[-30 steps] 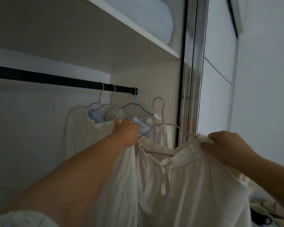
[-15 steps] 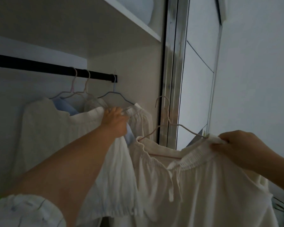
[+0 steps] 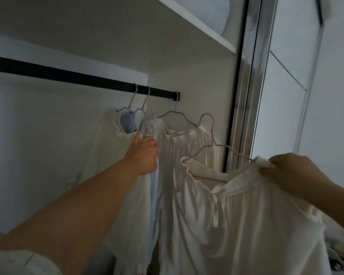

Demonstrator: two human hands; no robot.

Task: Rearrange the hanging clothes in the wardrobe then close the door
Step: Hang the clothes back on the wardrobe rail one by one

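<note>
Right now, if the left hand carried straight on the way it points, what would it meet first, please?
Most likely the blue garment, just past the left hand, which grips the hanging clothes; depth is unclear, so this is a guess.

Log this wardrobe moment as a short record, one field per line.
rail: black bar with three hangers hooked on it
hung clothes: white garment, blue garment, white pleated garment
left hand: grips the hung clothes
right hand: pinches the white garment on a hanger, its hook off the rail
door: open
</note>
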